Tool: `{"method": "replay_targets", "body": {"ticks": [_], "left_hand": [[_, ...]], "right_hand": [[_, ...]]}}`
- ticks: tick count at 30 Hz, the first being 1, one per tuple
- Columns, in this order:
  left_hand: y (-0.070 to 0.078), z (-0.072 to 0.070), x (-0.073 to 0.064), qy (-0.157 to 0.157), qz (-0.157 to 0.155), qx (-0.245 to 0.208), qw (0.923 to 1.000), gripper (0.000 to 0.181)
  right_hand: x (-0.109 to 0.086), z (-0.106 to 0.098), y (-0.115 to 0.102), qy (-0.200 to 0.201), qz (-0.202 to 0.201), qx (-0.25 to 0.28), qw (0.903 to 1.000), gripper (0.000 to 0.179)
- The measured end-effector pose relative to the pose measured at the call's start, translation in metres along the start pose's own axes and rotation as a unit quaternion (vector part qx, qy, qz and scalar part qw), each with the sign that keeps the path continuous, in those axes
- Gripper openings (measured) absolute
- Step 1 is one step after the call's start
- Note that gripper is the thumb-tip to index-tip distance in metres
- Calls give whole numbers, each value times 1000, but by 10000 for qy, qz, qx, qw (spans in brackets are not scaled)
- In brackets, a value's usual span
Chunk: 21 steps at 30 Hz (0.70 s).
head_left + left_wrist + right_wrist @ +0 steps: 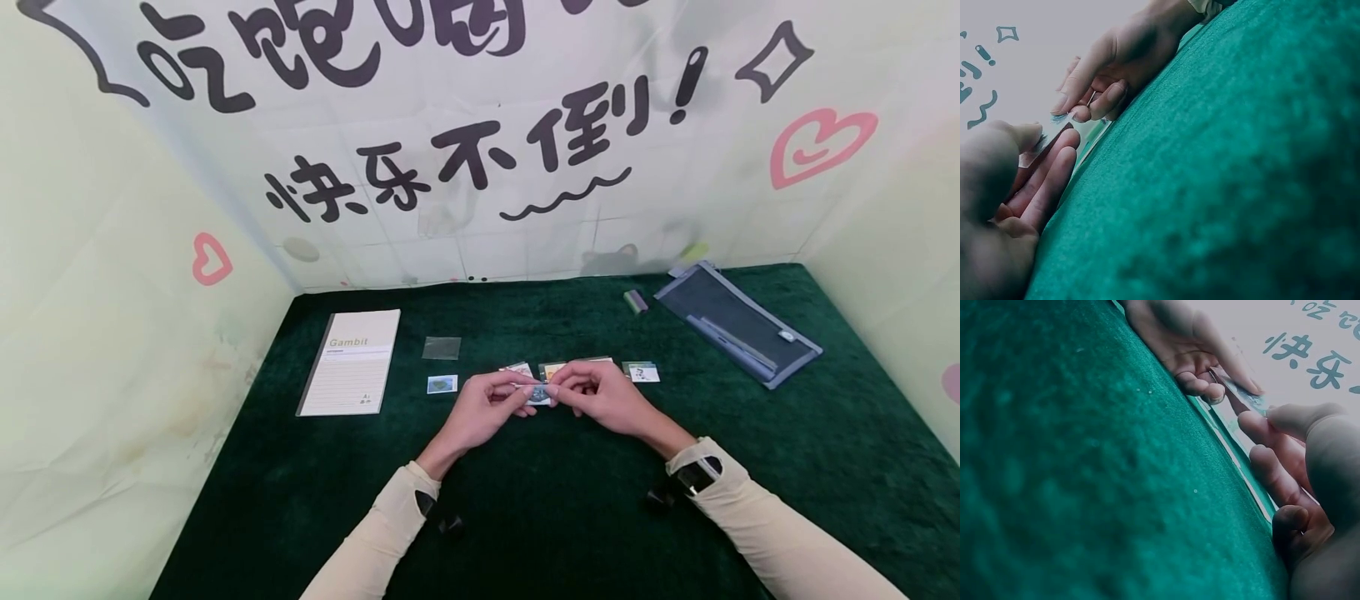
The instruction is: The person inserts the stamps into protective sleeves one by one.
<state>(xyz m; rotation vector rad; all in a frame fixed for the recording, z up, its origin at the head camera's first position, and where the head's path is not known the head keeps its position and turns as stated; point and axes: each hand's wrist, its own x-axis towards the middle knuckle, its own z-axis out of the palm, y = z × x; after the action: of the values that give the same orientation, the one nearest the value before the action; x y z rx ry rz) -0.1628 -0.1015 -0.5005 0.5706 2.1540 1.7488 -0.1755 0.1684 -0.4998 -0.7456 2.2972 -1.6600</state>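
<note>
My left hand (483, 408) and right hand (606, 396) meet over the dark green cloth. Between them they hold a small picture card (538, 395) with a bluish print and white border. The left thumb and fingers pinch one end, as the left wrist view shows with the card (1044, 145) bent or tilted there. At the other end the right thumb and index finger grip the card (1244, 395). Behind the hands lie several picture cards, partly hidden, one of them a white card (643, 372) to the right. A blue-green picture card (442, 384) lies left of my hands.
A clear plastic sleeve (442, 348) lies behind the left card. Further left is a Gambit notebook (351, 367). At the back right are a small eraser-like block (635, 302) and a blue mesh zip pouch (738, 323). Fabric walls border the cloth-covered table (525, 517).
</note>
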Motion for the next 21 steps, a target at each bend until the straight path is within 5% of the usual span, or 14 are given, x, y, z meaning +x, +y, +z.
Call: {"method": "replay_targets", "body": {"ticks": [21], "left_hand": [[0,-1,0,-48,-93,346,9993,28]], "right_hand": [[0,0,1,-174,40,-169,9997,10]]}}
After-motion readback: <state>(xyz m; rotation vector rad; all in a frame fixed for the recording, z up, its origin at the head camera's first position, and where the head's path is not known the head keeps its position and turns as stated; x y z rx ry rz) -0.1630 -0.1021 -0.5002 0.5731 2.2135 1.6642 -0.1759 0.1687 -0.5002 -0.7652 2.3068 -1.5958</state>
